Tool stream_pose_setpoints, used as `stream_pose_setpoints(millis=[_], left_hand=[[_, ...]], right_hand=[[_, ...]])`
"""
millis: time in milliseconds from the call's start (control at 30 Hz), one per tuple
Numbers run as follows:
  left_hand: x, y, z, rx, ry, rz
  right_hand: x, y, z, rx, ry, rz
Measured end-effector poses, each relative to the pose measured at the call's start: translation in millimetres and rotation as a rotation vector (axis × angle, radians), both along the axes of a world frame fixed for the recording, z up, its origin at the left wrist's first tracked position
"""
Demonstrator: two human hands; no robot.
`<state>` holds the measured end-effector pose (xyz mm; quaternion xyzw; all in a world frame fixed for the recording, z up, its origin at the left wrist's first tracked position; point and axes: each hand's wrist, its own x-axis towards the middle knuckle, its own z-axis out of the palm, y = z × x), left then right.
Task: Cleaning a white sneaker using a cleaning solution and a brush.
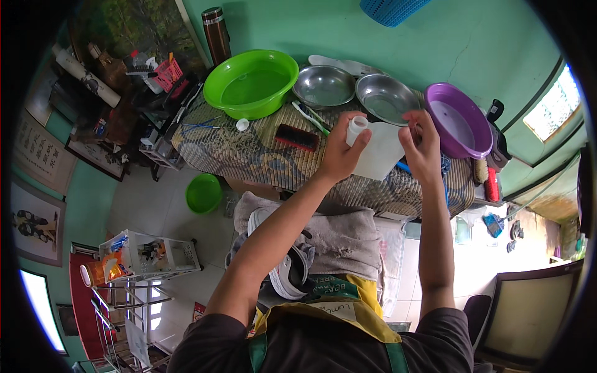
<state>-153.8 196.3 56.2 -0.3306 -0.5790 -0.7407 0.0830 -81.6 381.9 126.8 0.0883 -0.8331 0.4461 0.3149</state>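
Observation:
Over the table covered with a patterned cloth, my left hand holds a small white plastic bottle by its sides, its round mouth uncapped. My right hand is raised at the right, fingertips close together by the rim of a steel bowl; whether something small is between them cannot be told. A pale sheet lies between the hands. A white cap rests left of a red-backed scrubbing brush. Shoes lie on my lap beside a grey towel.
Along the wall stand a green basin with liquid, a second steel bowl and a purple basin. A toothbrush lies behind the scrubbing brush. More brushes are at the right end. A wheeled rack stands lower left.

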Motion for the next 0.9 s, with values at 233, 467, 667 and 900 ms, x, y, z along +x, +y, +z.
stream_pose_setpoints(millis=[233,467,667,900], left_hand=[[-3,-11,5,-0.118,-0.013,-0.078],[4,-89,23,-0.379,0.336,0.281],[-46,-211,-23,-0.585,0.276,0.843],[-70,-211,-64,-0.869,0.302,0.924]], right_hand=[[22,-9,-50,-0.411,-0.225,0.132],[25,-16,-52,-0.415,-0.353,0.128],[24,-15,-60,-0.389,-0.334,0.116],[11,-19,-78,-0.485,-0.249,0.193]])
